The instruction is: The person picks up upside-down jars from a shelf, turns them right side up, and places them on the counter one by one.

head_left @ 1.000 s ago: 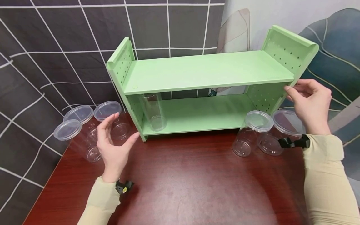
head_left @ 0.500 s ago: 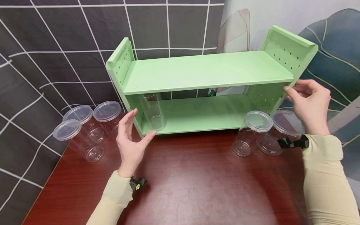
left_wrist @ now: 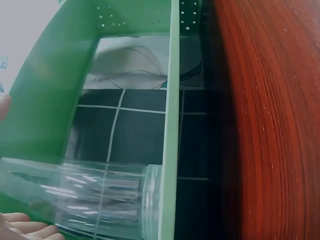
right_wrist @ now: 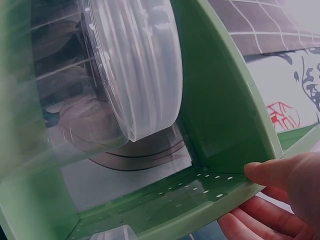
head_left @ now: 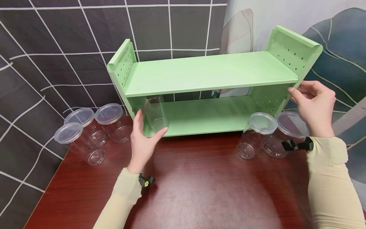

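A tall clear plastic jar (head_left: 154, 111) stands at the left end of the lower shelf of a green two-tier rack (head_left: 211, 71). My left hand (head_left: 143, 144) reaches to the jar's near side, thumb and fingers spread apart around it; contact cannot be made out. In the left wrist view the jar (left_wrist: 100, 200) lies between the fingers (left_wrist: 32, 229) and the thumb at the left edge. At the rack's right side panel, my right hand (head_left: 318, 105) pinches the front edge between thumb and fingers, as the right wrist view shows with the thumb (right_wrist: 270, 172) on the panel.
Several lidded clear jars (head_left: 110, 114) stand on the red-brown table (head_left: 200, 187) left of the rack. Two more, a narrower jar (head_left: 262, 124) and a wider jar (head_left: 292, 124), stand before its right end. A dark gridded backdrop (head_left: 188, 28) hangs behind.
My left hand has moved right, from beside the left-hand jars to the jar on the lower shelf. The right hand stays on the rack's side panel.
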Action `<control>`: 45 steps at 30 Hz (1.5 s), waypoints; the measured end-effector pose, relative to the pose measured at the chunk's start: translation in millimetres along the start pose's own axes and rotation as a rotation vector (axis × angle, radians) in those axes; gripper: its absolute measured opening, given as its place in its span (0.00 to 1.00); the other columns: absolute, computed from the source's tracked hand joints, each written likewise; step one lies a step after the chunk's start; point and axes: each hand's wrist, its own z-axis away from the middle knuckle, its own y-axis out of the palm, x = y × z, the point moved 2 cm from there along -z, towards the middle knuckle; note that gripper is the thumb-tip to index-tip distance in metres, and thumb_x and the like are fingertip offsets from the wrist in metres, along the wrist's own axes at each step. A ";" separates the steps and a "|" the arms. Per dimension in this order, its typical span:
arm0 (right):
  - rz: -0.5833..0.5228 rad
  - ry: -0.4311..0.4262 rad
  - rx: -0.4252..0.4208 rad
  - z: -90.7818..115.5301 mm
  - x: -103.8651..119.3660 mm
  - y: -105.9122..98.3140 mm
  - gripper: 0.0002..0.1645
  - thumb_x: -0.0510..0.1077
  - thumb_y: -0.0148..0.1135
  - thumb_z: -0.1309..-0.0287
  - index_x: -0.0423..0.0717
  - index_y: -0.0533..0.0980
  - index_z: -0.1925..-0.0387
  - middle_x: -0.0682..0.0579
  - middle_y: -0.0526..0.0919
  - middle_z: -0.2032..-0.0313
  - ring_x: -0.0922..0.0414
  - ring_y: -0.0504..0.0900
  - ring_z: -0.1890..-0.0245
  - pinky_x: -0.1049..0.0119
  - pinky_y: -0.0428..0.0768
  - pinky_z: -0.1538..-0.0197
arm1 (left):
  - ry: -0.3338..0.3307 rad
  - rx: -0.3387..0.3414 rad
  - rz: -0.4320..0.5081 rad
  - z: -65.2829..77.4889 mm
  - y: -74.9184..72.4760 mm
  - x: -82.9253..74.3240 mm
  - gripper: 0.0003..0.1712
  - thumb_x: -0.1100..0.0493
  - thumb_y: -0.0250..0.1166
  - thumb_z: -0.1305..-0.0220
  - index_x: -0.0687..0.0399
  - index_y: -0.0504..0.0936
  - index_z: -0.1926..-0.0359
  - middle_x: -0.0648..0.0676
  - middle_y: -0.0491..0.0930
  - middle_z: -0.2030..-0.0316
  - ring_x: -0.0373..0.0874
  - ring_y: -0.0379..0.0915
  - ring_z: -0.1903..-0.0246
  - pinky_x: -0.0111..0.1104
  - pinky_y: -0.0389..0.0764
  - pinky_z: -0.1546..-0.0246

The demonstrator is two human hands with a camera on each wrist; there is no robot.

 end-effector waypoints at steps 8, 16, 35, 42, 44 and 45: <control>0.000 -0.004 0.000 0.8 -1.0 0.2 0.21 0.41 0.72 0.39 0.49 0.83 0.43 0.62 0.84 0.63 0.69 0.84 0.66 0.84 0.79 0.64 | -0.009 -0.002 -0.007 -2.0 6.6 9.0 0.59 0.66 0.81 0.50 0.68 0.54 0.24 0.66 0.60 0.27 0.53 0.55 0.27 0.39 0.58 0.27; -0.008 -0.003 -0.016 0.0 1.2 -1.6 0.21 0.41 0.72 0.39 0.49 0.83 0.44 0.64 0.84 0.64 0.70 0.83 0.67 0.84 0.79 0.64 | 0.076 -0.004 -0.023 -5.8 9.8 38.3 0.61 0.58 0.84 0.51 0.59 0.56 0.23 0.57 0.64 0.29 0.46 0.58 0.29 0.37 0.59 0.28; 0.001 0.005 -0.003 -0.2 -1.9 0.4 0.22 0.43 0.71 0.38 0.50 0.83 0.42 0.61 0.83 0.62 0.69 0.83 0.66 0.84 0.78 0.64 | -0.007 -0.060 -0.036 -35.3 22.8 53.7 0.50 0.51 0.77 0.41 0.61 0.61 0.26 0.58 0.69 0.32 0.48 0.66 0.34 0.35 0.65 0.32; 0.014 0.002 -0.018 0.4 -1.1 1.6 0.22 0.41 0.71 0.38 0.49 0.82 0.42 0.65 0.83 0.64 0.71 0.83 0.67 0.85 0.78 0.64 | -0.007 -0.053 -0.009 -35.0 23.0 53.4 0.49 0.51 0.77 0.40 0.61 0.62 0.26 0.58 0.70 0.33 0.47 0.67 0.35 0.34 0.67 0.33; 0.020 0.004 -0.021 0.4 -1.7 1.3 0.22 0.42 0.70 0.38 0.50 0.82 0.42 0.65 0.83 0.63 0.71 0.83 0.66 0.85 0.78 0.64 | -0.006 -0.047 0.001 -34.4 22.8 52.9 0.48 0.51 0.78 0.41 0.61 0.63 0.27 0.58 0.70 0.33 0.47 0.67 0.35 0.35 0.67 0.33; 0.022 0.003 -0.022 0.5 -2.1 1.4 0.22 0.42 0.70 0.37 0.50 0.82 0.42 0.64 0.83 0.62 0.70 0.83 0.66 0.85 0.78 0.64 | -0.006 -0.045 0.002 -33.9 22.6 52.6 0.48 0.51 0.78 0.41 0.60 0.63 0.27 0.58 0.70 0.33 0.47 0.67 0.35 0.35 0.67 0.33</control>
